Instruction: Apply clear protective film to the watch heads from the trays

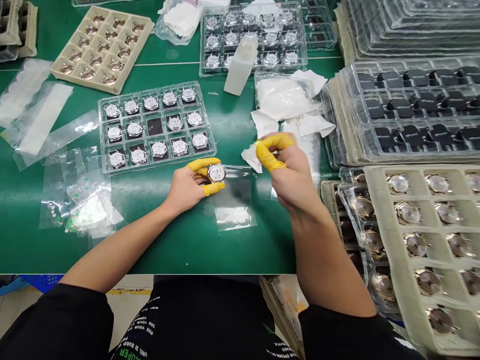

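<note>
My left hand (pixel 191 185), with yellow finger cots on its fingertips, grips a round silver watch case (pixel 216 173) by its edge. The white back with printed marks faces up. My right hand (pixel 287 165), also in yellow finger cots, is raised to the right with thumb and forefinger pinched. Whatever lies between those fingertips is too small or hidden to make out. Just beside them is a crumpled white wipe (pixel 252 158). Under the watch case lies a clear plastic bag (pixel 236 197). A clear tray (pixel 157 165) of similar watch cases, with one pocket vacant, sits left of centre.
A white plastic bottle (pixel 240 67) stands before another watch-case tray (pixel 204 50). White wipes (pixel 285 97) are heaped behind my right hand. Stacked trays (pixel 416 115) crowd the right, with a beige watch tray (pixel 378 210) nearer. Plastic bags (pixel 88 205) and a beige tray (pixel 129 60) occupy the left.
</note>
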`<state>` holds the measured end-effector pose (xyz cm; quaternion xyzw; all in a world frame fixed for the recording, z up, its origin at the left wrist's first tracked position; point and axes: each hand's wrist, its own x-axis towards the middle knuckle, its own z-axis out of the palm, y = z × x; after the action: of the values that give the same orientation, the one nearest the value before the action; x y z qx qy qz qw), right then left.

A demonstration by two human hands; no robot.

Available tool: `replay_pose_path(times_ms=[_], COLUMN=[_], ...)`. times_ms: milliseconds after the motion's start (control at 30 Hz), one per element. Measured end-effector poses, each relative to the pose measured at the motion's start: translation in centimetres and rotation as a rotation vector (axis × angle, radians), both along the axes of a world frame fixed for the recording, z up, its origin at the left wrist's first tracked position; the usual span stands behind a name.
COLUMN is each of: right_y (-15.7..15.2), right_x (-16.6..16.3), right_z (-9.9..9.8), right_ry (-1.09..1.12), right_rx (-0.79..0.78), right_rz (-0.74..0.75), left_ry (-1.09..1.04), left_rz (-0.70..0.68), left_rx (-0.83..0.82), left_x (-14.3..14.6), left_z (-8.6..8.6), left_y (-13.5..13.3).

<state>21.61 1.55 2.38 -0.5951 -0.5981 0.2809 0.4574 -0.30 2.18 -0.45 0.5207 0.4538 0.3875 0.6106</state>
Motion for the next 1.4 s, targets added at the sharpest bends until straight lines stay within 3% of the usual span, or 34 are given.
replay_pose_path(times_ms=[67, 167, 267, 533, 1400], right_y=[-0.4, -0.9, -1.1, -1.1, -1.4], right_x=[-1.0, -2.7, -3.4, -3.3, -3.9], right_z=[0.1, 0.1, 0.1, 0.1, -0.5], right_ry=[0.164, 0.215, 0.236, 0.126, 0.257], right_rx=[-0.156, -0.359, -0.444, -0.435, -0.407], right_rz=[0.081, 0.166, 0.171, 0.116, 0.083], left_ry=[-0.024, -0.064, -0.067, -0.034, 0.013], left_rz=[0.005, -0.004, -0.027, -0.063, -0.040], left_rx=[-0.033, -0.049, -0.057, -0.071, 0.000], left_x=[0.1, 0.2, 0.2, 0.0, 0.1], left_z=[0.1, 0.2, 0.3, 0.3, 0.3], left_y=[0.1, 0.1, 0.1, 0.3, 0.1])
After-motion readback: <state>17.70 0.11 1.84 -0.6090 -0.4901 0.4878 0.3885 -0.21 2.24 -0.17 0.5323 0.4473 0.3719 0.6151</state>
